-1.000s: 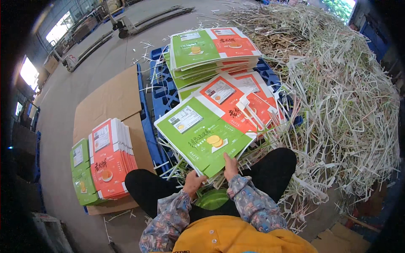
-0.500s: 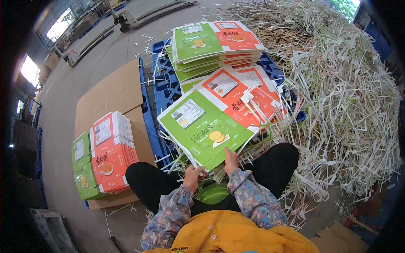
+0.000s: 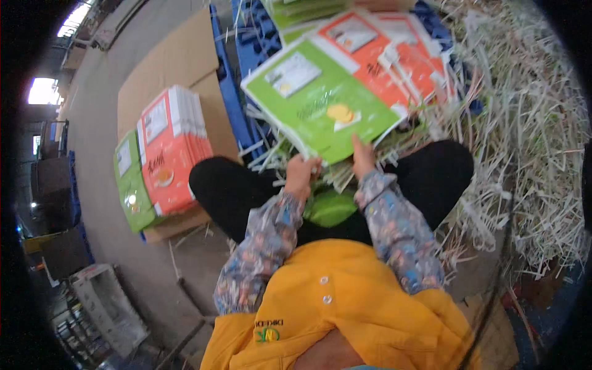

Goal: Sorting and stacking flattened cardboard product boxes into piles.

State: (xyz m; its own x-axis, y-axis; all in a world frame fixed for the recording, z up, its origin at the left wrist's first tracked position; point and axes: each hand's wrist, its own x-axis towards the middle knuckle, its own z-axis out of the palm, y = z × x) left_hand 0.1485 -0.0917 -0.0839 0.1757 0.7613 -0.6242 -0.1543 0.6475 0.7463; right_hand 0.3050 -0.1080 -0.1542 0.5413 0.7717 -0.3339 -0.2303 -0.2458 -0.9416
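the left hand [image 3: 301,174] is closed on the near edge of a stack of flat green printed cartons [image 3: 320,102], fingers curled under the lower left corner. the right hand [image 3: 362,157] grips the same near edge a little further right, thumb lying on the green top face and the other fingers hidden beneath. the stack tilts up toward the person, its near edge lifted over the lap, its far side resting on the pile behind. both forearms wear patterned sleeves [image 3: 394,228] and come up from a yellow vest [image 3: 333,308].

just beside the green stack, on its right and touching it, lie flat orange-red cartons [image 3: 394,58] of the same kind, fanned out and overlapping. more green cartons [image 3: 296,9] sit beyond them at the top edge. all of these rest on a blue plastic pallet [image 3: 246,43], whose slats show to the left of the stack.

a green scrap [image 3: 333,206] lies in the lap between the knees, under the lifted edge. the legs are in black trousers [image 3: 234,191].

to the person's left, well apart from the hands, a bundle of orange-red cartons [image 3: 172,148] stands on a sheet of brown cardboard [image 3: 179,61] laid on the floor, with a green bundle [image 3: 129,179] touching its left side. on the right, a deep heap of pale paper trimmings [image 3: 530,123] spreads from the pallet to the picture's rim, and loose strips lie around the knees.
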